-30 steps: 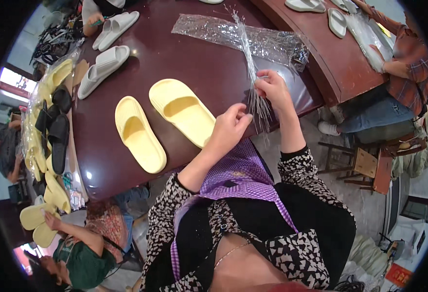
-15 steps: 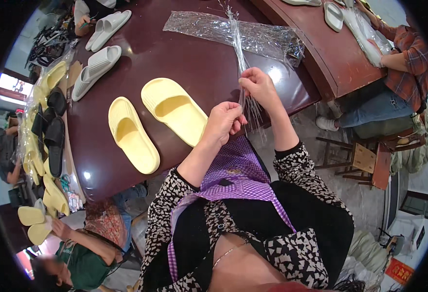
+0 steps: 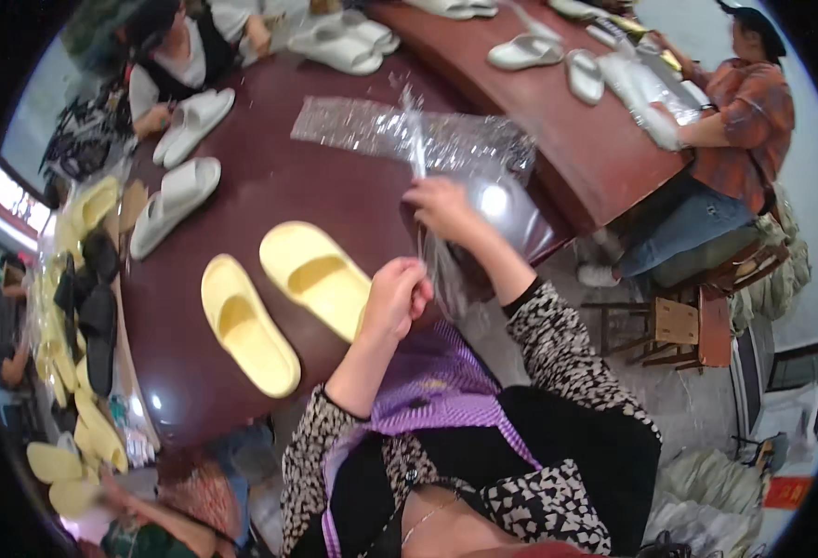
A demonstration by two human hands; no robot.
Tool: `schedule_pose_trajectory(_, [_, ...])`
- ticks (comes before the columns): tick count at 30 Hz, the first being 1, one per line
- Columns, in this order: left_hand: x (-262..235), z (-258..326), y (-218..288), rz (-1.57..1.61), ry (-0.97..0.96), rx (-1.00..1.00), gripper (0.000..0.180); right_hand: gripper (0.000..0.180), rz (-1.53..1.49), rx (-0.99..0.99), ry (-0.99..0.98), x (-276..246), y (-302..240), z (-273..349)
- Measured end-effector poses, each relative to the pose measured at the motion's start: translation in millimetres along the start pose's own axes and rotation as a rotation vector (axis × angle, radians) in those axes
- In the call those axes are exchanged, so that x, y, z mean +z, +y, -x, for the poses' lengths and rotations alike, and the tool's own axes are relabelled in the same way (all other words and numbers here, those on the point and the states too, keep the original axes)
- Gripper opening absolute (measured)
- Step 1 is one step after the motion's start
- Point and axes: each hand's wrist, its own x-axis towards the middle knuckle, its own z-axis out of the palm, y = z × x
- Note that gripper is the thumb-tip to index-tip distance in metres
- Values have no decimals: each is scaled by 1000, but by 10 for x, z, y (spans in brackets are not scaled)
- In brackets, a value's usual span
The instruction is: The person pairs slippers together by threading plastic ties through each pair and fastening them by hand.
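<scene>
A bundle of thin clear plastic strands (image 3: 415, 139) lies at the middle of the table, its loose ends hanging over the near edge. My right hand (image 3: 448, 208) is closed over the bundle, its fingertips slightly blurred. Nearer to me and to the left, my left hand (image 3: 396, 293) has its fingers curled together beside the strands. Anything inside them is hidden or too thin to see. Two pale yellow slide slippers lie left of my hands: one slipper (image 3: 250, 327) shows whole, while the other slipper (image 3: 309, 270) is partly covered by my left wrist.
Flat clear plastic bags (image 3: 353, 126) lie beyond the strands on the dark red table (image 3: 195, 400). White slippers (image 3: 178, 200) stand at the left and back. Black and yellow slippers (image 3: 100, 316) line the left edge. Co-workers sit around; a wooden chair (image 3: 674, 321) stands at right.
The view has tilted upward, so the table sits lower in the picture. My right hand has reached farther away onto the strand bundle. My left hand stays near the slipper, fingers still curled.
</scene>
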Motion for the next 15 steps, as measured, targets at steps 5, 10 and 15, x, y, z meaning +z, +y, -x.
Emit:
schedule_pose_trajectory(5, [-53,193,122,35,-47,27,12,30,5,10,168,168,135,-23])
schedule_pose_trajectory(10, [-203,510,241,111,-100,7,5,28,73,21,272,197,297,-106])
schedule_pose_trajectory(15, [-545,883,296,180,-67,-26,5,26,121,24,368,253,395,-179])
